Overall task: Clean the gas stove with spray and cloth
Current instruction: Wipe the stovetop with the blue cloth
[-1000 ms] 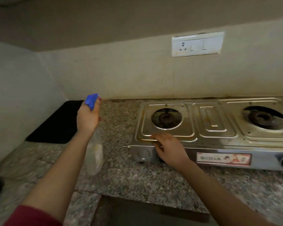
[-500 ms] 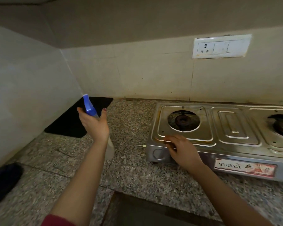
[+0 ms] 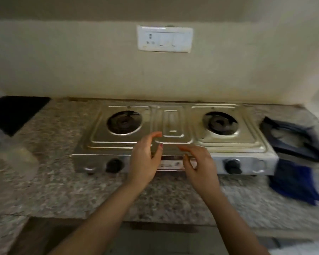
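Early days for us here, we reckon. Our left hand (image 3: 145, 159) and right hand (image 3: 199, 162) hover mid-frame at the gas stove's (image 3: 228, 142) front edge, fingers loosely curled, holding nothing. The spray bottle (image 3: 18, 161) sits blurry at the left edge and the blue cloth (image 3: 293, 183) lies at the right, beside the stove. The steel looks stained. We can't tell if it's been sprayed, and the wiping isn't done.
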